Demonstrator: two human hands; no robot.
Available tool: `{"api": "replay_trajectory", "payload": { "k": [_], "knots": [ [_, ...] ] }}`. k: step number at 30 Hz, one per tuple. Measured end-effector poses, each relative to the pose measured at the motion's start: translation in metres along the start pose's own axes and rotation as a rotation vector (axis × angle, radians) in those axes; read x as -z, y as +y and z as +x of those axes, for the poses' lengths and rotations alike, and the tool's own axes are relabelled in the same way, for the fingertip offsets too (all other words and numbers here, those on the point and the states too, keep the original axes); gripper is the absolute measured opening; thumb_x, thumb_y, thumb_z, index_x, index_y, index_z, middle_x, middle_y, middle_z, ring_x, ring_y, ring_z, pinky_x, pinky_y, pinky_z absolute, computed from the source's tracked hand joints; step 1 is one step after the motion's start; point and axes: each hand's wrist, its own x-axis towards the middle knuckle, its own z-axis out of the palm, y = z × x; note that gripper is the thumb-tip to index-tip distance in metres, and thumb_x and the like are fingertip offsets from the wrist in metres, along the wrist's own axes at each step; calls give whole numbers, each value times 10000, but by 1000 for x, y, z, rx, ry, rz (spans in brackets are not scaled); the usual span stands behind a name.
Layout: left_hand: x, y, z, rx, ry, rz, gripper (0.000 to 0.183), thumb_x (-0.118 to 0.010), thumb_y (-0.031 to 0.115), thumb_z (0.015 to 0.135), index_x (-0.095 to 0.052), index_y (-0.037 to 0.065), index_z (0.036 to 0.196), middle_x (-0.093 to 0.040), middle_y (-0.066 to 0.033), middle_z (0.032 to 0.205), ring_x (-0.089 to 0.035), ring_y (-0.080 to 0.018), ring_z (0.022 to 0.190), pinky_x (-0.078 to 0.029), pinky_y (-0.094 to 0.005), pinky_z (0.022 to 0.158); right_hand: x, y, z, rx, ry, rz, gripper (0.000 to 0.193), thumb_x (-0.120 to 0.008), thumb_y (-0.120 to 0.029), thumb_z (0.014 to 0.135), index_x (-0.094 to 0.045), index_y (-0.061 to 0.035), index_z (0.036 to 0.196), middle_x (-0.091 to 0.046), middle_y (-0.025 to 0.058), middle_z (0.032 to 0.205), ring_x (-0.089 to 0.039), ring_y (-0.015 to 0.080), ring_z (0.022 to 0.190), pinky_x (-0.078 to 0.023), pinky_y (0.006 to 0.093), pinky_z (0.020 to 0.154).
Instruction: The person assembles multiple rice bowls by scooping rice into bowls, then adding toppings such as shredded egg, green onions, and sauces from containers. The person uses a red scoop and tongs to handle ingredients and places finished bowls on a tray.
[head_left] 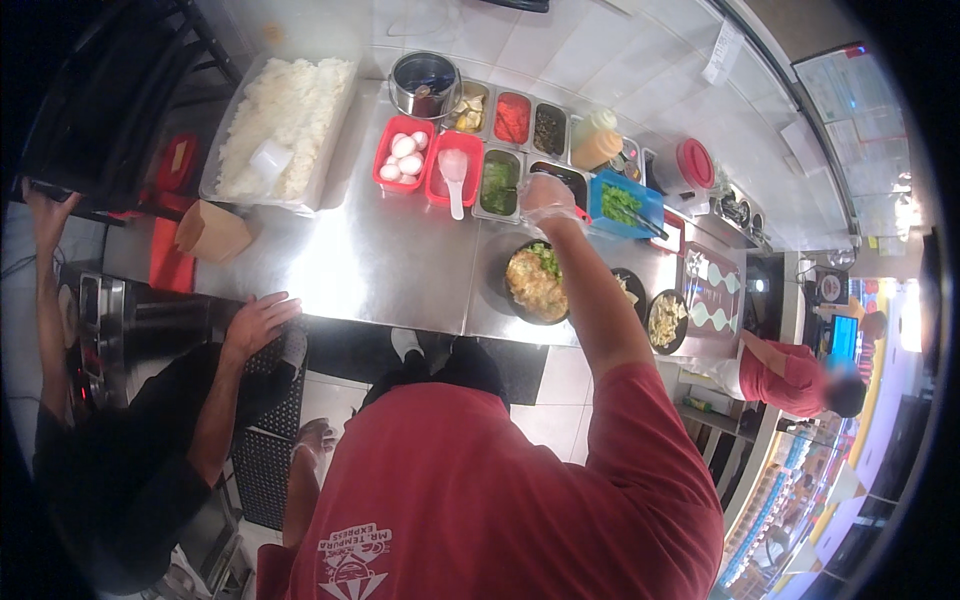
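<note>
- Head view: the right hand (547, 200), in a thin clear glove, reaches out over the steel desk (400, 270). It hovers just above the far rim of a black bowl (535, 283) and beside the tray of chopped greens (499, 182). Its fingers are curled together, but I cannot tell whether they pinch anything.
- The black bowl sits on the desk near its front edge, filled with a yellowish fried topping and a bit of green at the far side.
- The left hand (313, 440), also gloved, hangs low beside the person's red shirt, over the floor. Its fingers are loosely spread and hold nothing.
- Behind the bowl runs a row of small trays with toppings; a red tub of white eggs (403, 155) and a large clear bin of white rice (283, 120) stand further left.
- Two more black bowls (665, 320) of food sit to the right.
- Another person's hand (258, 322) rests on the desk's near edge at the left.
</note>
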Motion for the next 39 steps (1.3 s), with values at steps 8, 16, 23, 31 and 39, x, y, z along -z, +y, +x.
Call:
{"api": "replay_trajectory", "payload": {
  "k": [8, 16, 23, 31, 39],
  "knots": [
    [7, -13, 6, -34, -82, -76, 349, -729, 211, 903, -631, 110, 1223, -660, -84, 939, -643, -227, 720, -473, -329, 581, 10, 13, -10, 47, 33, 21, 275, -578, -291, 949, -763, -130, 1074, -748, 184, 1057, -708, 397, 1029, -559, 505, 908],
    [-2, 8, -4, -110, -85, -47, 404, -702, 216, 916, -597, 105, 1290, -661, -96, 973, -678, -269, 782, -513, -344, 628, 21, 6, -35, 56, 76, 140, 269, -582, -313, 966, -756, -124, 1048, -744, 184, 1029, -705, 399, 991, -557, 511, 874],
    [4, 15, 1, -31, -84, 0, 389, -664, 246, 950, -588, 117, 1310, -655, -80, 986, -648, -251, 765, -499, -333, 630, 35, 20, -65, 109, 241, 250, 274, -608, -328, 964, -759, -103, 1007, -734, 202, 968, -703, 408, 951, -550, 502, 838],
    [1, 13, 27, -118, -154, 347, 398, -633, 267, 980, -581, 131, 1351, -650, -71, 1045, -614, -227, 812, -494, -348, 712, 71, 62, -192, 4, 3, 126, 262, -603, -308, 967, -721, -78, 922, -721, 211, 914, -703, 425, 849, -556, 532, 751],
    [-20, 50, 22, -46, -92, 167, 469, -653, 370, 984, -564, 104, 1360, -644, -100, 1103, -644, -258, 884, -508, -371, 740, 14, 76, -220, -33, -38, 13, 264, -619, -308, 967, -706, -60, 947, -723, 201, 891, -710, 405, 853, -562, 521, 760]
  ]
}}
